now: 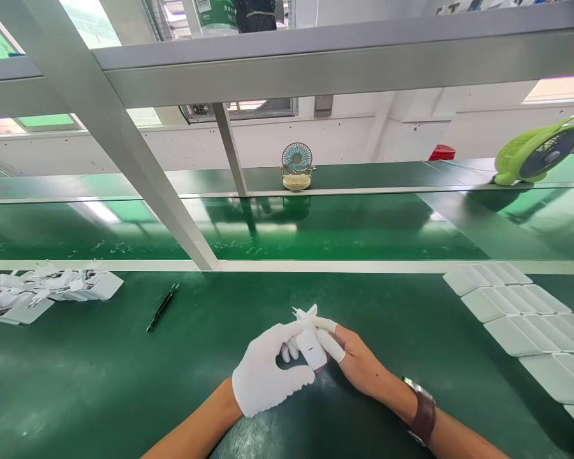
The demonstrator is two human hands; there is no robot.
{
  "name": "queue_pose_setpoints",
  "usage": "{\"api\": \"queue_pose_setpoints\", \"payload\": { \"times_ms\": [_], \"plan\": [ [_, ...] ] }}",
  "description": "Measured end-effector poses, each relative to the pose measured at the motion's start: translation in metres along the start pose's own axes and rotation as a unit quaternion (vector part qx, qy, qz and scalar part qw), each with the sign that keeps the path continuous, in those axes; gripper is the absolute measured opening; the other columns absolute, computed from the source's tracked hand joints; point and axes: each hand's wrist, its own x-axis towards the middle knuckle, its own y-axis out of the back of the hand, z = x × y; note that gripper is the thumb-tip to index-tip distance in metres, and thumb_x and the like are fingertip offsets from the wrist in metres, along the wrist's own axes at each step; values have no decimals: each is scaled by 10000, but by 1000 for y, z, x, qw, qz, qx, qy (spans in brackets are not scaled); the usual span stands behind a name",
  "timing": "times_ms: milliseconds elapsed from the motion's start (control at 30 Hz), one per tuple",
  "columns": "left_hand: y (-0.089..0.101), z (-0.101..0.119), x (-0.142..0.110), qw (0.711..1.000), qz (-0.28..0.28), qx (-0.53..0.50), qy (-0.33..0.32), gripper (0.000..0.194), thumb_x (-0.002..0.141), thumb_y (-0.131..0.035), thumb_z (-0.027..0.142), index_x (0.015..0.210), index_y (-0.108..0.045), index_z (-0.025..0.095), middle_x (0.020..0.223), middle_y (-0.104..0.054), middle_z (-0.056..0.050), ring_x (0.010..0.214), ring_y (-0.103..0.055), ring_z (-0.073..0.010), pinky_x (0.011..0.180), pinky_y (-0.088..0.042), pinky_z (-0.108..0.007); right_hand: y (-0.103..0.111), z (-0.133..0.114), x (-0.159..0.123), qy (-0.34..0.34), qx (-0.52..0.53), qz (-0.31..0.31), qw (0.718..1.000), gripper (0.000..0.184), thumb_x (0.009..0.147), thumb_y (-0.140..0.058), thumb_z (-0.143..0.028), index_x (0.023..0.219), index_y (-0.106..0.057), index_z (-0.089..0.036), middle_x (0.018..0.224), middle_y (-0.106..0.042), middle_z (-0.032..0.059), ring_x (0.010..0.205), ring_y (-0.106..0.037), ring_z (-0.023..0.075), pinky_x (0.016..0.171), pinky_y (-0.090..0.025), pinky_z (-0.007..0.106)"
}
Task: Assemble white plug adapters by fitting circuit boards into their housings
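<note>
A small white plug-in adapter (310, 344) with metal pins pointing away from me is held between both my hands over the green table (124, 382). My left hand (268, 373), in a white glove, grips its left side with fingers curled. My right hand (351, 357), bare but with white finger cots on thumb and forefinger, pinches its right side. A watch with a brown strap (423, 414) is on my right wrist.
Rows of flat white parts (516, 312) lie at the right. A heap of white peeled scraps (43, 290) lies at the left, with black tweezers (162, 306) beside it. Beyond a white rail runs a green conveyor (316, 226). A small beige fan (296, 167) and a green fan (538, 152) stand behind.
</note>
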Motion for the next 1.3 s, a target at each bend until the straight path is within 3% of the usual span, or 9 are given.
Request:
{"api": "queue_pose_setpoints", "payload": {
  "times_ms": [233,500,733,967,1133,1300],
  "plan": [
    [2,10,1,1000,-7,0,5,664,715,-737,165,1340,-595,337,911,-629,39,792,-568,-145,778,-524,-300,1,0,0,-5,-2,7,1000,463,1042,-455,-513,1400,-578,-247,842,-706,17,698,-661,166,702,-569,317],
    [0,5,3,1000,-5,3,-5,510,859,-698,304,1358,-599,325,875,-632,29,737,-547,-134,720,-512,-283,3,1,0,-12,-21,5,1000,455,1055,-443,-486,1439,-544,-263,913,-733,22,733,-665,165,765,-566,327],
    [-1,-1,3,998,31,42,-28,378,937,-605,291,1312,-647,287,870,-670,13,739,-570,-134,704,-514,-272,1,-1,-1,-22,-24,2,999,489,1049,-443,-503,1456,-520,-244,876,-718,19,742,-662,174,760,-569,336],
    [4,-1,5,998,45,46,-3,309,1014,-492,313,1252,-687,280,1090,-740,-11,909,-674,-167,829,-566,-300,0,-1,-1,-27,-27,-2,999,504,1047,-426,-525,1450,-523,-238,812,-706,13,773,-692,192,812,-583,363],
    [7,0,5,999,23,28,-8,331,1029,-449,307,1270,-674,272,938,-732,1,815,-671,-157,799,-570,-298,-1,-5,-1,-31,-26,-1,999,513,1043,-434,-520,1455,-511,-224,812,-706,14,762,-688,193,806,-586,365],
    [7,3,5,999,21,23,-9,329,1033,-444,314,1259,-676,259,937,-729,-6,820,-664,-160,814,-560,-306,0,-4,-1,-31,-22,-4,999,504,1047,-435,-509,1449,-511,-214,815,-701,15,759,-685,189,806,-583,365]
  ]
}}
